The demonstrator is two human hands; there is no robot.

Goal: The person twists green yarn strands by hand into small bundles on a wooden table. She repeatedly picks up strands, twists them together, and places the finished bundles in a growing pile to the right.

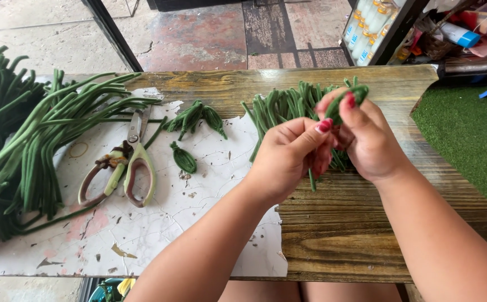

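Green chenille stem point(348, 99) between both hands' fingers point(323, 126)

Fuzzy green stems point(288, 109), rough wooden table point(338, 235)

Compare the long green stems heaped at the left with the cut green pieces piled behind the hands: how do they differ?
The long green stems are much longer than the cut green pieces. The stems curve and droop over the table's left edge; the pieces lie fairly straight, fanned on the wooden table. The stems make a far bigger heap. Both are the same fuzzy green material.
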